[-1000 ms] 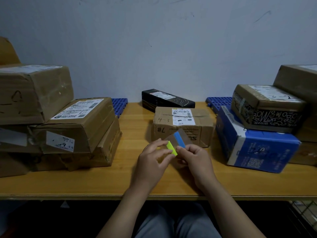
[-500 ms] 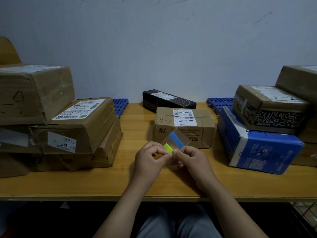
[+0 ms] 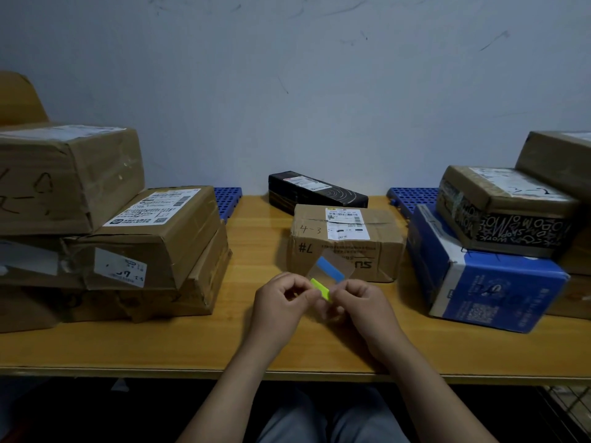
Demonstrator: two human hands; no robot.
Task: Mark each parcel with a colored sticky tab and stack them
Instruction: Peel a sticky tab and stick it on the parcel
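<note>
Head view: the green tab (image 3: 320, 288) sits between my hands, pinched by my left hand (image 3: 281, 303); my right hand (image 3: 363, 306) pinches its clear sheet (image 3: 340, 265). The 4-3 parcel (image 3: 348, 244) stands near at twelve o'clock, one parcel stack (image 3: 153, 241) at nine, another stack (image 3: 486, 282) at three.

Parcel storeroom: shipping-labelled cardboard parcels (image 3: 153, 231) are sitting stacked on a wooden bench (image 3: 160, 346), blue plastic grid panels (image 3: 227, 196) lying behind them by a scuffed wall (image 3: 287, 91).
</note>
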